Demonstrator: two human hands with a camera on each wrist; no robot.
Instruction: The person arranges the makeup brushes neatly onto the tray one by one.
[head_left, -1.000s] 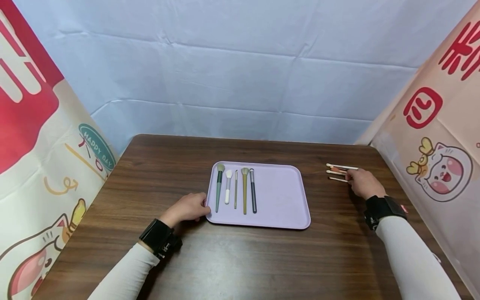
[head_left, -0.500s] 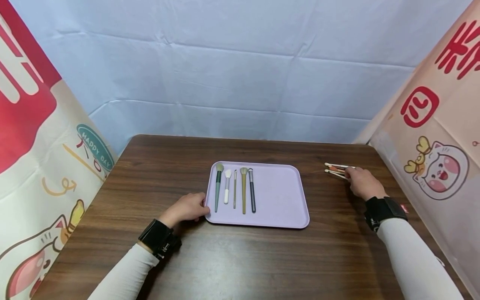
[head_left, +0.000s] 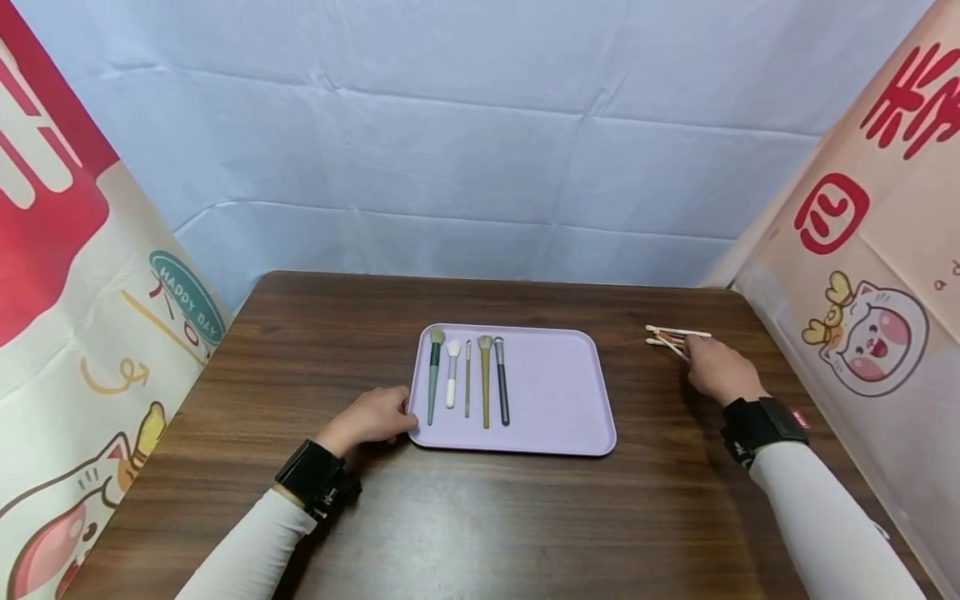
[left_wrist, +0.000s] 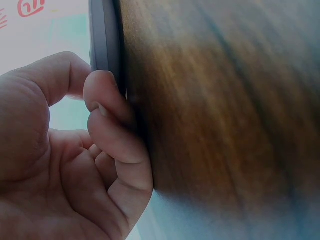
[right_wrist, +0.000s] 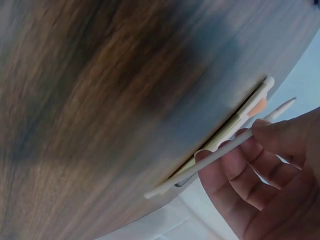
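My left hand (head_left: 372,414) grips the left rim of a lilac tray (head_left: 558,392), thumb on top and fingers curled below. On the tray's left half several makeup brushes (head_left: 486,383) lie side by side, heads toward the back. To the right, my right hand (head_left: 723,371) pinches a slim white stick (right_wrist: 227,148) between thumb and fingers; one end is pointed. It slants across a small bunch of thin pale sticks (head_left: 690,332) on the table, one with an orange part (right_wrist: 257,107). Whether the held stick touches the bunch I cannot tell.
A dark wood-grain table (head_left: 480,525) bears everything. Pale blue cloth (head_left: 465,167) hangs behind it. Printed cloths with cartoon figures stand at the left (head_left: 82,375) and right (head_left: 885,250).
The stick in my right hand was beside the bunch and has swung over it, its far tip moving toward the back. The left hand keeps its grip on the tray; the head view shifted slightly.
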